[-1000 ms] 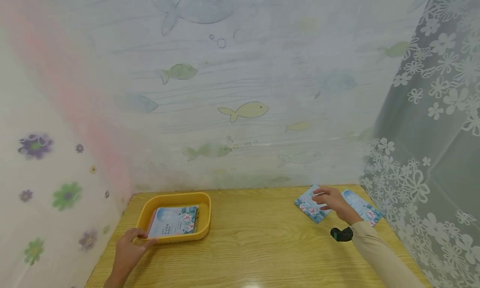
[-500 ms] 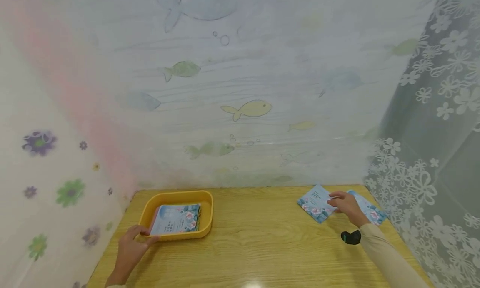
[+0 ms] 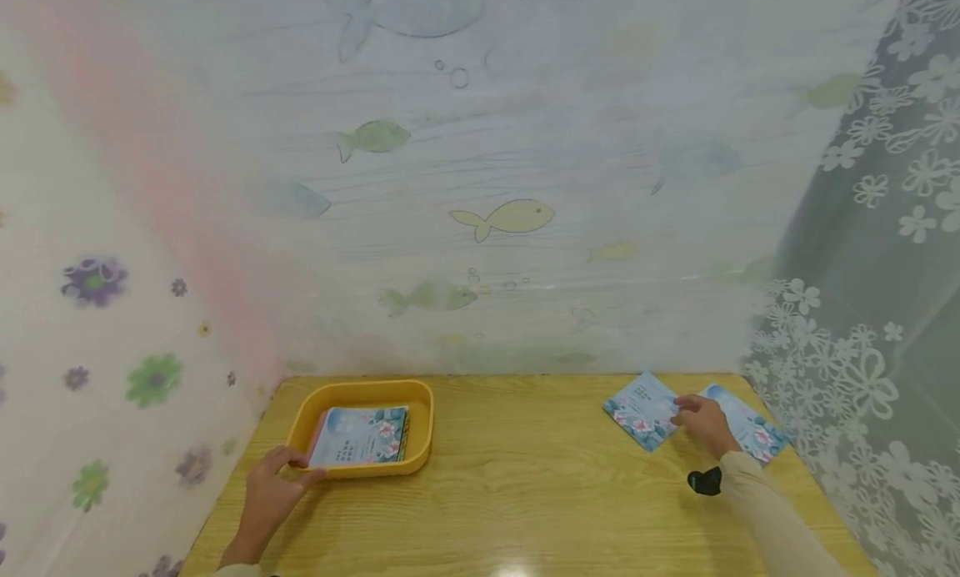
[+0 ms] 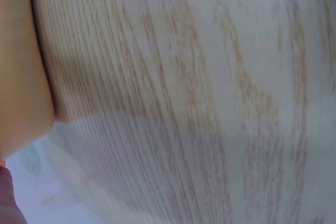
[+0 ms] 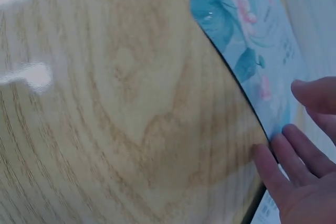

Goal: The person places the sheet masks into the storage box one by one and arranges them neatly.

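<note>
My left hand (image 3: 273, 489) grips the near left rim of a yellow plastic tray (image 3: 386, 469), fingertips over the rim and thumb along its outside. Inside the tray lies a stack of booklets, the top booklet (image 3: 352, 435) light blue with pink flowers. At the table's right side, my right hand (image 3: 705, 423) touches the right edge of a similar floral booklet (image 3: 637, 406). In the right wrist view its fingertips meet the booklet's edge, while the thumb stands apart above the cover. Another floral booklet (image 3: 757, 431) lies partly behind that hand.
The wood-grain table (image 3: 525, 460) meets a wall (image 3: 510, 327) covered with fish drawings at the back. A flower-patterned curtain (image 3: 840, 377) hangs along the right. A small black device (image 3: 705, 481) sits at the right wrist.
My right hand has moved right, from over the booklet to its right edge. The left hand keeps its hold on the tray. The head view has shifted slightly.
</note>
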`<state>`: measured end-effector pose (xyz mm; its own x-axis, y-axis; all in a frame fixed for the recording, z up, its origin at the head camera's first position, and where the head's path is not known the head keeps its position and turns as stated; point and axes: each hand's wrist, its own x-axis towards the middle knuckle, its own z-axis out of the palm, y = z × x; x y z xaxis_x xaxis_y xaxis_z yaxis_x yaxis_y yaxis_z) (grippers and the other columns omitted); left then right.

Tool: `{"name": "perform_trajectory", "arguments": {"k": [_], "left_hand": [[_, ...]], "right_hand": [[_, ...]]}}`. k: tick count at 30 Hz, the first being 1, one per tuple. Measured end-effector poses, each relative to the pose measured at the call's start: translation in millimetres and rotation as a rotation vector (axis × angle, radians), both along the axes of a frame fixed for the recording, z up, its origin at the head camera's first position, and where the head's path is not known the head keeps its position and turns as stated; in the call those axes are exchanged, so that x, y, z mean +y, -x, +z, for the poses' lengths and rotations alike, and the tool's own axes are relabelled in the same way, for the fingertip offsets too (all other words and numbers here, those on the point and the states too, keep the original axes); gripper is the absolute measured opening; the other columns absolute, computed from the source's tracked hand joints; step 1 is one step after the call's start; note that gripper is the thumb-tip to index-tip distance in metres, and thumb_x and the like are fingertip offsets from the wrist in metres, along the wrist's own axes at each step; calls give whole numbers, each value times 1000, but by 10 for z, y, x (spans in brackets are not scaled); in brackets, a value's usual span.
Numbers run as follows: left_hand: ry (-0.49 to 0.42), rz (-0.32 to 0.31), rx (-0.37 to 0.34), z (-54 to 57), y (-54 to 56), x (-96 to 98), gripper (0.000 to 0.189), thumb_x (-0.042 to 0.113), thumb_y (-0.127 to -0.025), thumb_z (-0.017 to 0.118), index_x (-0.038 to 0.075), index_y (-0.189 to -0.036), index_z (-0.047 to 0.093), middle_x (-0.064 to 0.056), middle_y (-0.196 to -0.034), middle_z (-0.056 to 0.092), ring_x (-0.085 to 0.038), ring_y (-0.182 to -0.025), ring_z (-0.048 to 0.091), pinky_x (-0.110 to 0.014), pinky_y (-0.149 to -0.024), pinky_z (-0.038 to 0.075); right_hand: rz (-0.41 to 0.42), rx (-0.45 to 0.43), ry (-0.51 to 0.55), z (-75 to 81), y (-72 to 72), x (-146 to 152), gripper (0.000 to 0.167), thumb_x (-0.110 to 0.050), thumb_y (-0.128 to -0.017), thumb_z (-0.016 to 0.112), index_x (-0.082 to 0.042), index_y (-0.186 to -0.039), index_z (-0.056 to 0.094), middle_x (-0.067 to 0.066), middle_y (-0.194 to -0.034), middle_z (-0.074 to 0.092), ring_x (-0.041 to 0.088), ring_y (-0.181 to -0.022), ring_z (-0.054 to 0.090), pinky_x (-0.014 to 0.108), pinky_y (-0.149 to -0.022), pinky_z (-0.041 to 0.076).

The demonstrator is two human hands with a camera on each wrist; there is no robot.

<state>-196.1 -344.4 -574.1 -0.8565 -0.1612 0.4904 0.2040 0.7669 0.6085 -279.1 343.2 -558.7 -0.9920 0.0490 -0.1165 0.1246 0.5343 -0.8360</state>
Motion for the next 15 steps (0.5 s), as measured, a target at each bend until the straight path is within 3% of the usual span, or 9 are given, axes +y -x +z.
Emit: {"name": "perform_trajectory", "arguments": {"k": [7,11,15], "left_hand": [[3,0,-12,11,-3,19,33,18,-60,91,14,-72,60,3,-78,57,-18,-74,52,-18,-69,40],[0,7,-21,13,-5,14,32,18,-60,91,15,-71,60,3,-78,57,-17,-74,52,-18,-68,40],[-7,3,-27,14,-8,6,32,17,-61,90,15,-72,60,3,-78,57,-16,-75,51,-18,-68,41]], "right_hand": [[-1,52,-159,-219,85,43,45,-2,-85,56,14,-126,46,38,-125,46,49,-108,50,53,-82,46],[16,70,-260,-254,130,6,52,-1,-81,53,17,-128,42,41,-124,45,54,-112,44,56,-84,44],[15,67,-282,-208,106,-75,58,0,-77,49,21,-130,35,43,-120,45,52,-99,49,51,-77,43]]}}
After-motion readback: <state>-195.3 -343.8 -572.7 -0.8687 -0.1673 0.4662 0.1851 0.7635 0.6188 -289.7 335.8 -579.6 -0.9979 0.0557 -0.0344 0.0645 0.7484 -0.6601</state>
